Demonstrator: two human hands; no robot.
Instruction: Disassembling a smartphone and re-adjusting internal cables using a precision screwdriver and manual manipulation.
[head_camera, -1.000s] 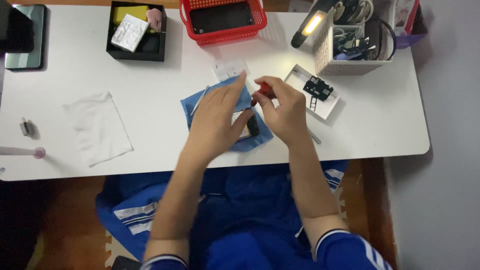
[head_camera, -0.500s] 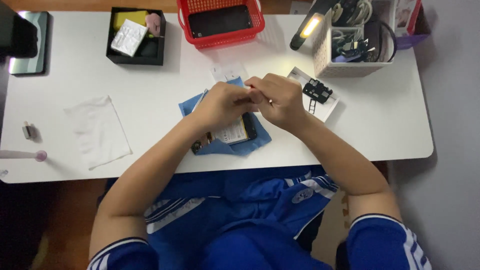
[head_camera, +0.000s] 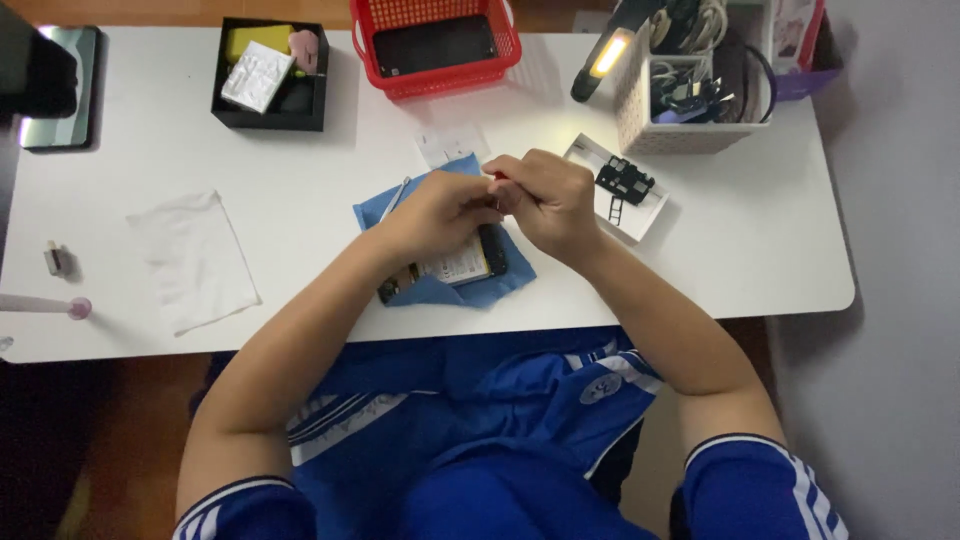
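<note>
At centre frame an opened phone (head_camera: 462, 262), back cover off and pale battery showing, lies on a blue cloth (head_camera: 440, 290). Above it, the left hand (head_camera: 440, 212) and right hand (head_camera: 545, 200) meet, fingers curled, pinching a small red-tipped tool (head_camera: 497, 177).

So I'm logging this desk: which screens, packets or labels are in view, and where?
Phone: far left edge, dark rectangle, glossy screen.
Second phone: in the red basket, black screen.
Packet: in the black tray, white, flat.
Opened phone: on the blue cloth under both hands, pale label.
</note>
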